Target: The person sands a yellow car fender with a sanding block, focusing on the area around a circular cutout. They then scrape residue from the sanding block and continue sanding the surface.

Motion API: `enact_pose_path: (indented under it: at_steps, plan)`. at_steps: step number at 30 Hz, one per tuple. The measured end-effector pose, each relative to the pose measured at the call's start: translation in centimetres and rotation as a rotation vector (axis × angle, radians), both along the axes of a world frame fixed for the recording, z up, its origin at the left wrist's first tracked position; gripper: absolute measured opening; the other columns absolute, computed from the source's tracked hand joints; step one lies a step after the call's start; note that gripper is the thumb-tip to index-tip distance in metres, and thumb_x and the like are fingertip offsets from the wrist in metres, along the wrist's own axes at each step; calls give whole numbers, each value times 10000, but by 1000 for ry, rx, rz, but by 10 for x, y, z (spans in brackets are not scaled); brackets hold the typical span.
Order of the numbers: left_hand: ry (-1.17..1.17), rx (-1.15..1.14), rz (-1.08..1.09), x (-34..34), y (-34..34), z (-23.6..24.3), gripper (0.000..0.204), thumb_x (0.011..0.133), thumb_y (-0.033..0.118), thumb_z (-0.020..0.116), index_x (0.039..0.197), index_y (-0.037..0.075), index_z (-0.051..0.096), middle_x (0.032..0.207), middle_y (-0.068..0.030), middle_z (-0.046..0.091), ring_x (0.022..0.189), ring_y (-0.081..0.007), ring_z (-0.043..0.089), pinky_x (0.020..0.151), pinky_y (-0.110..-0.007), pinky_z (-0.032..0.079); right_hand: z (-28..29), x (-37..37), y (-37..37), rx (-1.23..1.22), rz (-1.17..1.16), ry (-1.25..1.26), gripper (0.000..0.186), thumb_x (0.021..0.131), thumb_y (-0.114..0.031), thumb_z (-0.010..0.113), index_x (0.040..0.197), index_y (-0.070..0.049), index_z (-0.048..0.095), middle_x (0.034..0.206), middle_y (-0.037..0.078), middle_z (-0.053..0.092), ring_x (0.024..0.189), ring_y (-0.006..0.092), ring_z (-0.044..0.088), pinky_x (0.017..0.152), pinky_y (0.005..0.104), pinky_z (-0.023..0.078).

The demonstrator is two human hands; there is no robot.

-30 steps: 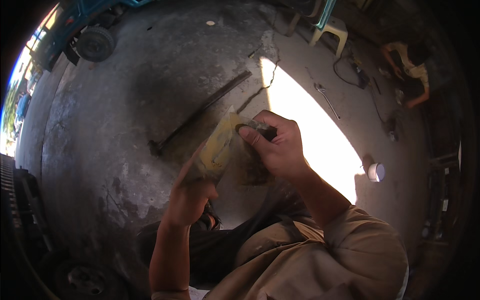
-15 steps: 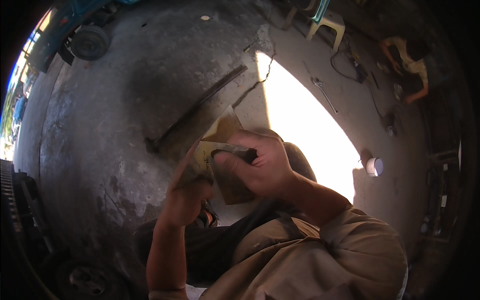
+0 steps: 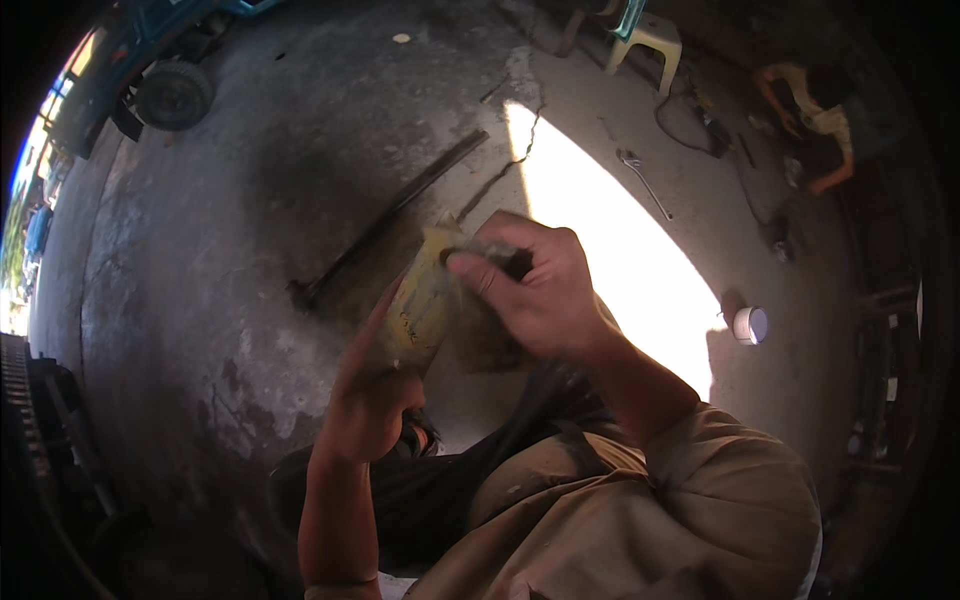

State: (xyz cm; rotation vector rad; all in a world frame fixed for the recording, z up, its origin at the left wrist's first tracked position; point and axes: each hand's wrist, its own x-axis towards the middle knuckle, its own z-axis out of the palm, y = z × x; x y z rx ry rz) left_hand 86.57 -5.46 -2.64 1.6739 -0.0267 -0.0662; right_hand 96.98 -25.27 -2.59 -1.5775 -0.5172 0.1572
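A worn yellowish sheet [image 3: 422, 300] with dark markings on its face is held up in front of my lap. My left hand [image 3: 372, 400] closes on its lower left side, and most of those fingers are hidden behind it. Thumb and bent fingers of my right hand [image 3: 548, 285] pinch the sheet's upper right edge. Below the right hand hangs a brownish, blurred flap [image 3: 485, 335]; whether it is part of the same sheet I cannot tell.
On the concrete floor ahead lies a long dark metal bar [image 3: 400, 210]. Beyond the sunlit patch are a wrench [image 3: 645, 183] and a white round container [image 3: 749, 326]. A plastic stool [image 3: 652, 42], cables and another person [image 3: 815, 115] are at the far right; a vehicle wheel [image 3: 173, 95] stands far left.
My right hand has moved up a little, still pinching the sheet. More of the yellowish marked face now shows, and the brownish flap has risen and blurred. The left hand stays nearly in place.
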Motion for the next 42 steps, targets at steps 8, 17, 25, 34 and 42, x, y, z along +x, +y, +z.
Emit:
enact_pose_path:
  at_steps: [8, 17, 25, 34, 42]
  plan:
    - [73, -169, -27, 3, 4, 13, 863, 681, -95, 444, 1538, -69, 350, 1297, -136, 609, 1053, -153, 605, 833, -246, 510, 4, 7, 1, -11, -95, -22, 131, 936, -114, 726, 945, 10, 685, 728, 91, 672, 669, 89, 602, 615, 298, 485]
    - [85, -124, -28, 1, 1, 16, 826, 745, -83, 470, 1559, -23, 346, 1301, -111, 610, 955, -124, 569, 747, -236, 492, 3, -7, 7, -27, -40, -41, 140, 933, -127, 731, 909, 2, 680, 706, 87, 669, 632, 82, 585, 591, 299, 472]
    - [70, -197, -70, 1, 9, 6, 864, 688, -94, 461, 1544, -39, 363, 1348, -136, 591, 1102, -154, 570, 837, -268, 497, 12, 8, 6, 53, -63, -124, 142, 941, -121, 744, 914, 10, 696, 773, 58, 678, 700, 75, 585, 604, 265, 452]
    - [20, -129, -36, 4, 8, 10, 915, 643, -52, 469, 1550, -39, 354, 1332, -130, 593, 1079, -154, 568, 883, -273, 489, 3, 3, 8, -49, -59, -127, 134, 917, -108, 733, 887, -1, 659, 687, 117, 639, 591, 122, 598, 559, 302, 462]
    - [30, -199, 36, 2, 3, 6, 894, 693, -104, 453, 1573, -11, 326, 1258, -102, 608, 912, -127, 582, 715, -241, 499, 1, -11, 20, -5, -9, -271, 155, 911, -114, 739, 864, 5, 653, 668, 123, 622, 571, 147, 588, 554, 315, 463]
